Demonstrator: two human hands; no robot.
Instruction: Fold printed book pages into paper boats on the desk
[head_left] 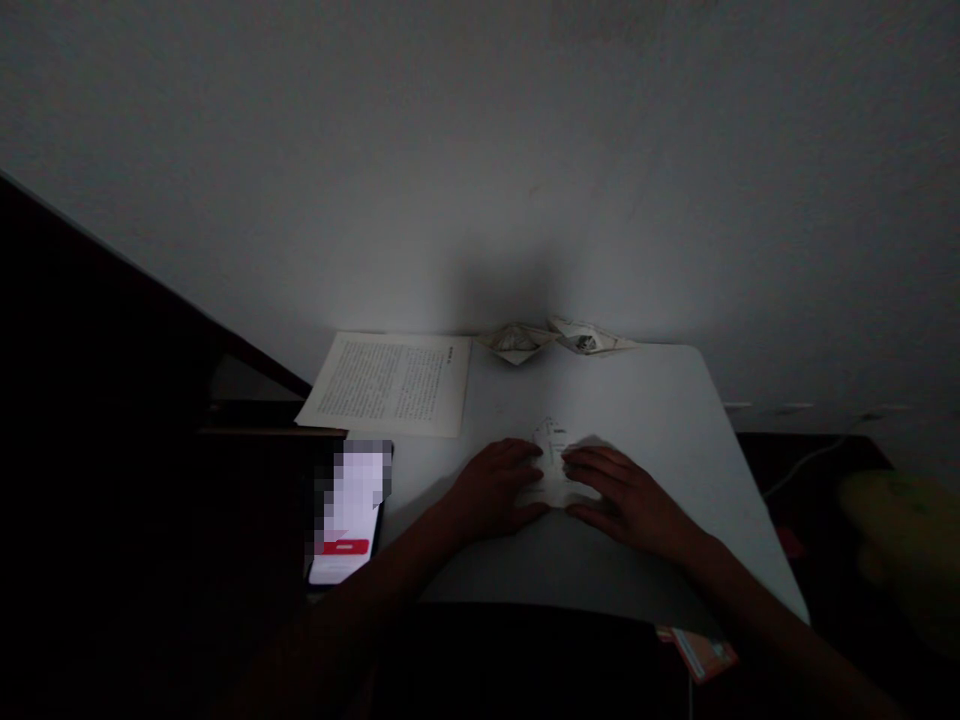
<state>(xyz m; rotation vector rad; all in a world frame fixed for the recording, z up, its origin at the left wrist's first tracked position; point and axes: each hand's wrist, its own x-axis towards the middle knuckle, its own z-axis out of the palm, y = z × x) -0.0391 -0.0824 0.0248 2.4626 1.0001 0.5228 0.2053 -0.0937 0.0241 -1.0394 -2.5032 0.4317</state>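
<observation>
A small folded piece of printed paper (553,462) lies on the white table (660,420) in dim light. My left hand (495,490) rests on its left side and my right hand (626,500) on its right side. Both hands press down on the paper with their fingers laid nearly flat and pointing toward each other. The paper's upper tip sticks out between the fingertips.
A printed page (394,383) lies at the table's back left. Two folded paper boats (517,343) (589,337) sit against the wall. A lit phone (349,515) lies at the left edge. Dark furniture stands to the left, and a cable (802,462) runs to the right.
</observation>
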